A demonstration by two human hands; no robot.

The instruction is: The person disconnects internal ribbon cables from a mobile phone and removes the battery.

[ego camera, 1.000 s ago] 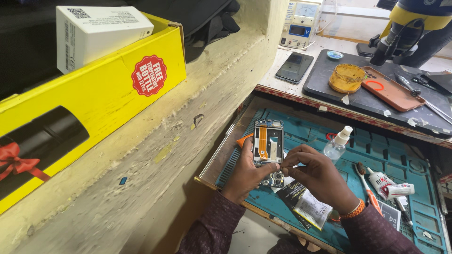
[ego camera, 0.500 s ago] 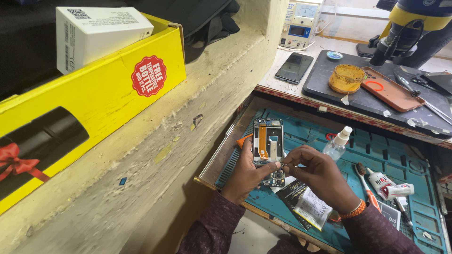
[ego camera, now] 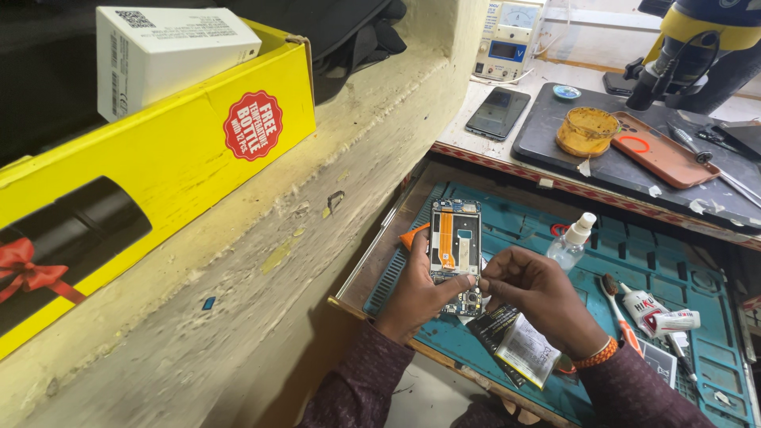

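2 hands on 1 opened phone (ego camera: 455,246): back cover is off, board and orange flex strip exposed, battery bay looks empty. Left hand (ego camera: 418,287) is clamped on the phone's lower left edge, holding it tilted up over the teal work mat (ego camera: 697,349). Right hand (ego camera: 533,289) has fingertips pinched together at the phone's lower right corner; can't tell what is between them, too small. My read: teardown is well along, work now at the bottom board; reassembly not begun.

Around: orange pry tool (ego camera: 414,236) just behind the left hand, silver pouch-like part (ego camera: 527,350) on the mat under the right wrist, small spray bottle (ego camera: 572,240) close to the right, brush (ego camera: 614,297) and glue tube (ego camera: 646,305) further right. On the upper tabletop (ego camera: 460,135): dark phone (ego camera: 498,112), yellow paste tin (ego camera: 587,131), orange phone case (ego camera: 659,150). Yellow box (ego camera: 158,182) on the ledge at left, well apart. Bottle is the nearest thing to knock.
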